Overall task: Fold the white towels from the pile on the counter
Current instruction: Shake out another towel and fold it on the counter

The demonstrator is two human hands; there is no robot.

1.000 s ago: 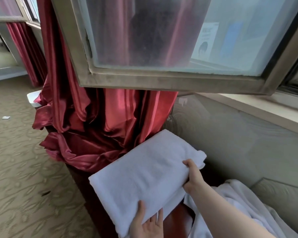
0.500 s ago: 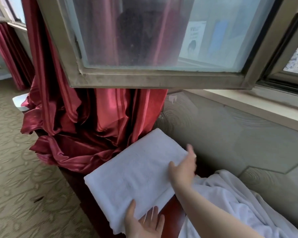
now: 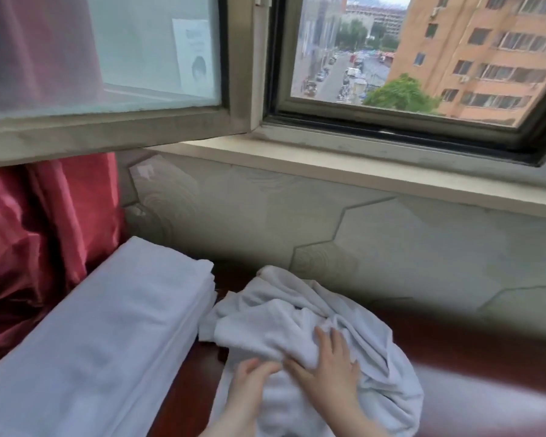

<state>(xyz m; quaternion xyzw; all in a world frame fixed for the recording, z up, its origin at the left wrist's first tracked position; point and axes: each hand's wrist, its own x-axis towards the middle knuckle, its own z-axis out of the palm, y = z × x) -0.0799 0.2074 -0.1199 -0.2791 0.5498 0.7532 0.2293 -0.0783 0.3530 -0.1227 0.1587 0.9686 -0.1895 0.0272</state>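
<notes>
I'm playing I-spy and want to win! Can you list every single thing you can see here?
folded towels: one stack, white, on the left
towel pile: one, white, crumpled, right of the stack
counter: one, dark red-brown, under the towels
curtain: one, red, far left
window sash: one, grey frame, swung open
windowsill: one, cream, above the wall
left hand: one, on the pile
right hand: one, fingers spread on the pile

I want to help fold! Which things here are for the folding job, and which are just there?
For the job: crumpled towel pile, folded towel stack, left hand and right hand on the pile, counter.

Just there: red curtain, open window, windowsill.
</notes>
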